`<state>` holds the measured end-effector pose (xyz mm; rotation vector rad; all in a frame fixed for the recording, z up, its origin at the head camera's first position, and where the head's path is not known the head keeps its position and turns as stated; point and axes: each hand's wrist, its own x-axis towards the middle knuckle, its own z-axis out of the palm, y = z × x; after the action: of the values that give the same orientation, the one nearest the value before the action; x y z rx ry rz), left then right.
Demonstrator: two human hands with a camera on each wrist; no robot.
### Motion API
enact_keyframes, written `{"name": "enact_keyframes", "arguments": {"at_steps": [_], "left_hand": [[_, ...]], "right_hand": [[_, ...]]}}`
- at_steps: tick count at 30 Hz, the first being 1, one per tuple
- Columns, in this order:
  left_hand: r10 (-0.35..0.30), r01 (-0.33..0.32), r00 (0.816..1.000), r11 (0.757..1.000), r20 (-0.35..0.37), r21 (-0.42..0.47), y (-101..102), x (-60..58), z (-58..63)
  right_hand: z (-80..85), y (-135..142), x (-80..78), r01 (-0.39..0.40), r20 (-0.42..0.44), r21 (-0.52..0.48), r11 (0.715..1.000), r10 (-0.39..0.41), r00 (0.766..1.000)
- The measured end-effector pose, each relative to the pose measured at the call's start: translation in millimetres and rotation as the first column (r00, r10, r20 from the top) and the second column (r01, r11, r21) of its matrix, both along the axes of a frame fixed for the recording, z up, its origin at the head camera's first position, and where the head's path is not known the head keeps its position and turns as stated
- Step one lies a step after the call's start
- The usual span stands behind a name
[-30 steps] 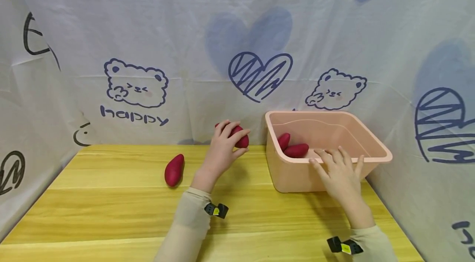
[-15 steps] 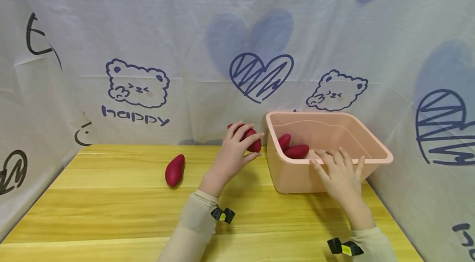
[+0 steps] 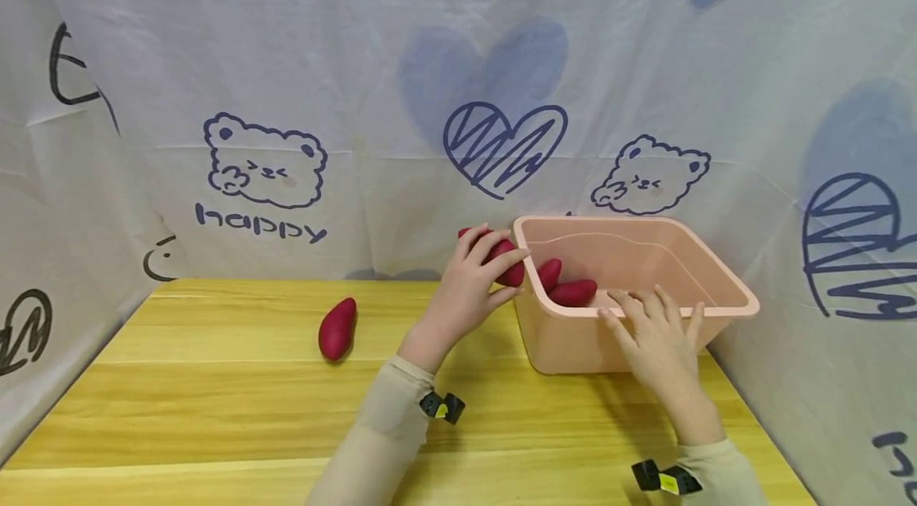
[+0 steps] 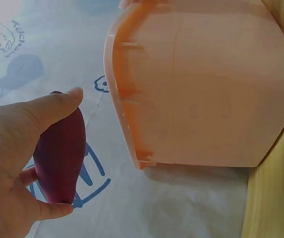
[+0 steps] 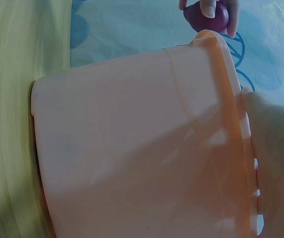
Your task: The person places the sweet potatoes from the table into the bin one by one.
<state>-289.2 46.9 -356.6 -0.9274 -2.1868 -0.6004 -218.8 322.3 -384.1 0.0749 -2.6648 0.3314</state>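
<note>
My left hand (image 3: 462, 291) grips a dark red sweet potato (image 3: 512, 274) between thumb and fingers, raised above the table at the left rim of a pink plastic bin (image 3: 573, 343). In the left wrist view the sweet potato (image 4: 62, 153) is beside the bin's outer wall (image 4: 211, 99), at rim height. My right hand (image 3: 662, 347) is at the bin's front rim, fingers spread and reaching over the edge; the right wrist view shows the fingers largely hidden behind that rim (image 5: 238, 134). Two more sweet potatoes (image 3: 573, 293) lie inside the bin's left end.
Another sweet potato (image 3: 337, 329) lies on the wooden table (image 3: 200, 410), left of my left arm. A white printed cloth (image 3: 372, 92) hangs behind the table and along both sides. The bin stands at the table's back right, close to the cloth.
My left hand has moved to the right with its sweet potato, from mid-table to the bin's left rim. My right hand and the bin have stayed in place.
</note>
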Motion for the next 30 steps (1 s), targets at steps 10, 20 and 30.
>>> {"name": "enact_keyframes", "arguments": {"at_steps": [10,20,30], "left_hand": [[-0.039,0.035,0.997,0.998,-0.062,-0.059,7,-10.2,6.4],[-0.071,0.06,0.994,0.99,-0.086,-0.127,25,-16.6,18.5],[-0.084,0.066,0.99,0.985,-0.11,-0.162,48,-22.4,22.7]], "right_hand": [[-1.8,0,-1.1,0.002,0.013,-0.001,1.0,-0.002,1.0],[-1.7,0,-2.4,-0.002,0.009,-0.001,1.0,0.002,1.0],[-0.3,1,-1.9,-0.002,0.009,0.009,1.0,0.002,1.0]]}}
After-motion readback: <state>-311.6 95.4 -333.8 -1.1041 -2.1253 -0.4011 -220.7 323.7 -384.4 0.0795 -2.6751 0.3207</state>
